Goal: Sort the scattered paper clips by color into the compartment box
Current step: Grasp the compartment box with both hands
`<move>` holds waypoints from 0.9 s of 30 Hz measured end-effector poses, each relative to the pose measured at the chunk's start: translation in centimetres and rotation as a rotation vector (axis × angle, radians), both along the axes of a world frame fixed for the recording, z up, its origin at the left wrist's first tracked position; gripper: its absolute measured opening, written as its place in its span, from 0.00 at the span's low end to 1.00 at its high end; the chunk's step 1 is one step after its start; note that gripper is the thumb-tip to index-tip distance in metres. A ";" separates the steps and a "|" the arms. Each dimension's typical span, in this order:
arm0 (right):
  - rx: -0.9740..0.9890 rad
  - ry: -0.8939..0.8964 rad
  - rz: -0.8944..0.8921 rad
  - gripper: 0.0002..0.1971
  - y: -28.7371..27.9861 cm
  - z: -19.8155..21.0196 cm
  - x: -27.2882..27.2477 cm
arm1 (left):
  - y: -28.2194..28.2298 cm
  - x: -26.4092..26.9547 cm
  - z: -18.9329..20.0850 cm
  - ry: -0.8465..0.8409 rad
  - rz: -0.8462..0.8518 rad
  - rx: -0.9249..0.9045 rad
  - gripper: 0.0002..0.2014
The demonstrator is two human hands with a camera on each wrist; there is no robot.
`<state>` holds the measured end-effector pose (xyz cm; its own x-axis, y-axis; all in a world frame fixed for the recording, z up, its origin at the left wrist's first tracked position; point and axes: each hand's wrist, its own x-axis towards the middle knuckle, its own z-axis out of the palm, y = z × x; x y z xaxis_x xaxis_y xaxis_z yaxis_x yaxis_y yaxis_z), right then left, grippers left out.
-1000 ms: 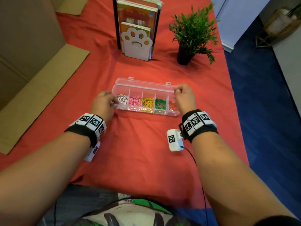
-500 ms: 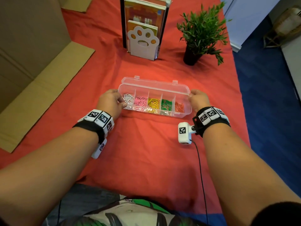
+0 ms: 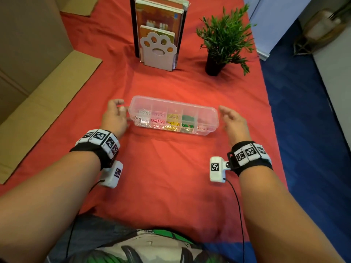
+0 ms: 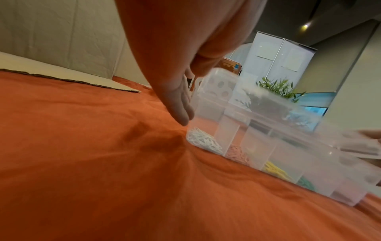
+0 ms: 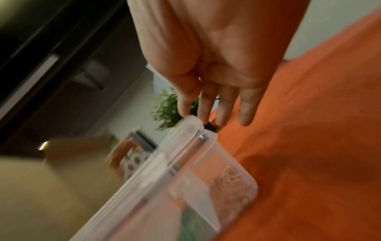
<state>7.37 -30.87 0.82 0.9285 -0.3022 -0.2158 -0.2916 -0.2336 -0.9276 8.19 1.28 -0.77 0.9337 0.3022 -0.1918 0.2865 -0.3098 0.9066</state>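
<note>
between both slack, empty grips, left [image 3: 114, 115] and right [image 3: 232, 120], lies the lidded compartment box [image 3: 173, 115].

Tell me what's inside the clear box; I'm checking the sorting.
Under its closed lid, the compartment box shows white, pink, yellow and green clips. The rightmost compartment is glare-blurred, orange-brown in the right wrist view.

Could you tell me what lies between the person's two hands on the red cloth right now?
The head view shows the clear compartment box, lid down, between the left hand and right hand; neither hand grips it.
</note>
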 end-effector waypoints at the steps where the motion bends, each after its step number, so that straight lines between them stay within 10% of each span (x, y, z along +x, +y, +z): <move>1: -0.119 -0.004 0.112 0.20 0.3 0.0 -0.4 | 0.0 0.2 0.2 0.020 0.014 -0.033 0.11; 4: -0.545 0.137 0.479 0.28 1.4 -0.8 -1.3 | 0.0 0.7 0.7 0.075 -0.043 -0.009 0.14; 8: -0.956 0.259 0.546 0.31 2.7 -1.8 -2.5 | 0.0 0.7 0.3 0.097 -0.233 0.218 0.21; 27: -1.208 0.045 0.676 0.38 17.2 -1.4 -1.4 | 0.0 1.0 1.0 0.095 -0.237 0.388 0.25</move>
<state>5.94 -13.63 -0.61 0.9673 0.1802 -0.1783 0.1752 -0.9836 -0.0434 9.19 1.30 0.20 0.9696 0.1488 -0.1944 0.2427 -0.6877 0.6842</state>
